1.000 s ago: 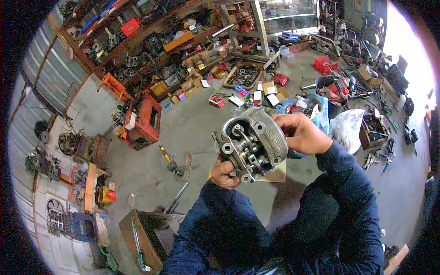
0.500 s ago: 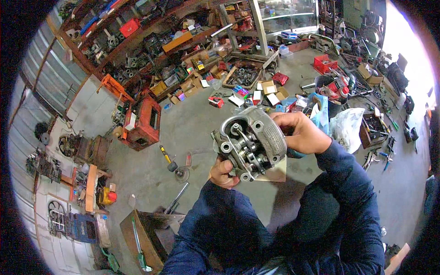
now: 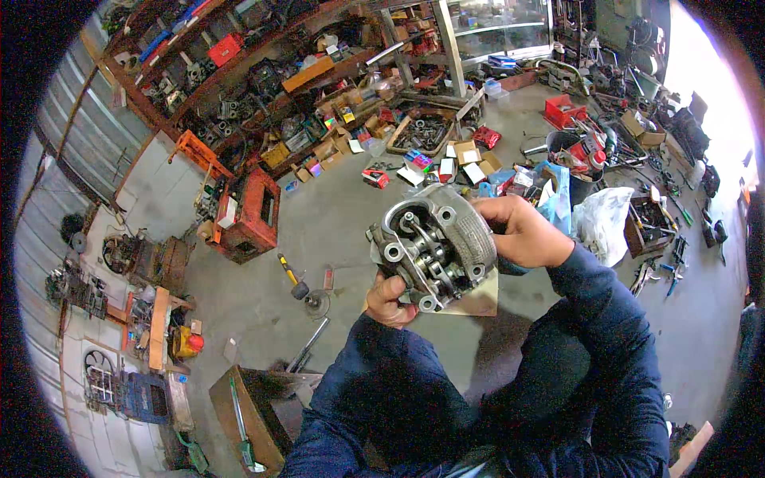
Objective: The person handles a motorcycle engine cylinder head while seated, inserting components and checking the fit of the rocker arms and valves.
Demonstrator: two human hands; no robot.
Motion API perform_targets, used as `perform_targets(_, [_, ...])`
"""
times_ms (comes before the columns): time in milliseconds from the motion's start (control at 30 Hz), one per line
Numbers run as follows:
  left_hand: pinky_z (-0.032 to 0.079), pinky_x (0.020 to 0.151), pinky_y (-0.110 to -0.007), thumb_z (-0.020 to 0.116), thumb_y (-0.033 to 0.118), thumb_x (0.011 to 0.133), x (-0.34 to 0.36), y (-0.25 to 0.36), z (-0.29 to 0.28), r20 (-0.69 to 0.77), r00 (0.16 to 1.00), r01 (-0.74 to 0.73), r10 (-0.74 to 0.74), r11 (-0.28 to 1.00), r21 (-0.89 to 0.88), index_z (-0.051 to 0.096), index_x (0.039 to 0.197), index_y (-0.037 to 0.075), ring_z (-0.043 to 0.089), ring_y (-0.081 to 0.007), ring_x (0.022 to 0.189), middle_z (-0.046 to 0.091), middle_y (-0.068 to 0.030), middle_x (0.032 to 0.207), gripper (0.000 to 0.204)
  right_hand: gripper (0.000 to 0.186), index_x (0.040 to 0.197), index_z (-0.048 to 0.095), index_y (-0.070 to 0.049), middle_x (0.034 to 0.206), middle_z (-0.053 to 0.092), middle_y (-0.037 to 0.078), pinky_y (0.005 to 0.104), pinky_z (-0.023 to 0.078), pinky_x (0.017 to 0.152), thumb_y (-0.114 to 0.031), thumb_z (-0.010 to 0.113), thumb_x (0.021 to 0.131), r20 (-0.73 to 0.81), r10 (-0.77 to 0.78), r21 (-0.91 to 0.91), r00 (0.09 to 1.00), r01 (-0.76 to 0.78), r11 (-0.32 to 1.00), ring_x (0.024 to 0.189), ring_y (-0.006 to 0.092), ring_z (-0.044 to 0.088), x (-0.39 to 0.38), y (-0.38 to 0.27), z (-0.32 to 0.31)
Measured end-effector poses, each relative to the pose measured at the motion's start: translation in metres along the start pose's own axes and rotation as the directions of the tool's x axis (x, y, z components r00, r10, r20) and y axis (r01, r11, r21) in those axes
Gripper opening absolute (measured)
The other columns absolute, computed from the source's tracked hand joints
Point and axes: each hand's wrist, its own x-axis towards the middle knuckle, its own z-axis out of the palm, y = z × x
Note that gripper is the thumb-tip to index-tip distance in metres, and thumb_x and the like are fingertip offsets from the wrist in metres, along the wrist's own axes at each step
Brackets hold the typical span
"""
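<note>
A grey metal cylinder head [image 3: 470,237] is held up in front of me, its open side with rocker arms and bolt holes turned toward me. My left hand [image 3: 390,303] grips its lower left edge, thumb in front and the other fingers hidden behind. At the upper right, my right hand [image 3: 527,231] is closed on the rim, its fingertips partly out of sight behind the casting. Below and behind the cylinder head shows a flat tan sheet or board [image 3: 478,299].
Small boxes [image 3: 448,169] and a blue plastic bag [image 3: 556,187] lie on the floor beyond. A red metal stand [image 3: 251,211] and a yellow-handled hammer [image 3: 293,279] are to the left. Part-filled shelves [image 3: 307,73] line the back. Tools and a white bag [image 3: 603,223] lie at right.
The cylinder head and both hands have barely moved; the head is turned very slightly in my grip. Nothing was taken up or let go.
</note>
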Motion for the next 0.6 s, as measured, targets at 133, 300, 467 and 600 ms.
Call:
perform_targets(133, [0.049,0.114,-0.060,0.086,0.027,0.079,-0.001,0.001,-0.001,-0.024,1.000,0.018,-0.019,1.000,-0.014,0.037,0.159,0.006,0.058,-0.0404,0.137,0.056,-0.0195,0.152,0.096,0.032,0.128,0.068,0.002,0.121,0.075,0.014,0.0349,0.051,0.103,-0.006,0.069,0.096,0.000,0.017,-0.006,1.000,-0.017,1.000,0.112,0.0176,0.068,0.000,-0.005,0.000])
perform_targets(300, [0.049,0.114,-0.060,0.085,0.026,0.080,0.001,0.004,0.004,0.055,0.997,0.053,-0.051,0.997,-0.053,0.037,0.159,0.007,0.058,-0.0403,0.137,0.056,-0.0195,0.151,0.095,0.030,0.126,0.068,0.002,0.121,0.074,0.014,0.0359,0.051,0.103,-0.005,0.068,0.097,0.003,0.009,-0.023,1.000,-0.009,1.000,0.112,0.0194,0.068,-0.001,-0.001,-0.002])
perform_targets(467, [0.048,0.115,-0.059,0.083,0.028,0.083,0.002,-0.006,-0.005,-0.017,0.997,-0.072,0.072,0.997,-0.029,0.037,0.160,0.006,0.058,-0.0418,0.137,0.056,-0.0205,0.152,0.092,0.019,0.113,0.070,0.001,0.103,0.072,0.014,0.0365,0.054,0.091,-0.008,0.069,0.097,-0.357,0.038,-0.050,0.933,-0.059,0.997,0.098,0.0225,0.069,-0.001,-0.012,0.004])
perform_targets(600, [0.041,0.121,-0.060,0.078,0.035,0.089,0.006,-0.008,-0.006,0.033,0.979,-0.196,0.201,0.975,-0.106,0.039,0.159,0.004,0.053,-0.0416,0.142,0.052,-0.0200,0.156,0.086,0.015,0.093,0.068,-0.004,0.081,0.065,0.012,0.0376,0.051,0.064,-0.013,0.079,0.087,-0.334,-0.321,-0.455,0.886,0.146,0.878,0.072,0.0286,0.066,-0.016,-0.038,0.014])
